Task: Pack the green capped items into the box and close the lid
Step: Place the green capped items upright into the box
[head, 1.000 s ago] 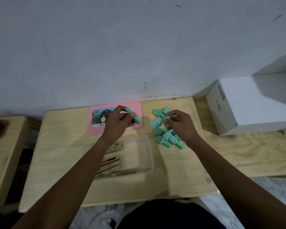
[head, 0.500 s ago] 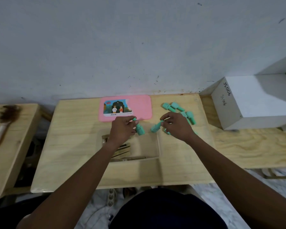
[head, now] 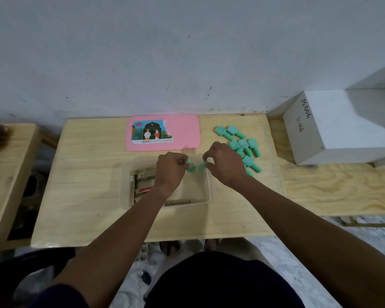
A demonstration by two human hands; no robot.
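An open translucent box point(head: 206, 197) sits in the middle of the wooden table, with flat card-like pieces lying in its left half. My left hand point(head: 170, 168) is over the box's far edge, pinching a green capped item point(head: 190, 167). Facing it, my right hand point(head: 223, 164) holds another green capped item point(head: 201, 166), and the two green tips almost meet. Several more green capped items point(head: 242, 146) lie in a loose pile to the right of the box. The pink lid point(head: 162, 132), with a picture sticker, lies flat behind the box.
A white carton point(head: 342, 127) marked with handwriting stands on the bench at the right. A second wooden bench point(head: 7, 174) is at the left, with a dark brush at its far end. The wall runs close behind the table.
Both hands have come together over the box's far edge, each carrying its green capped item. The view has shifted, with the table now lower and closer.
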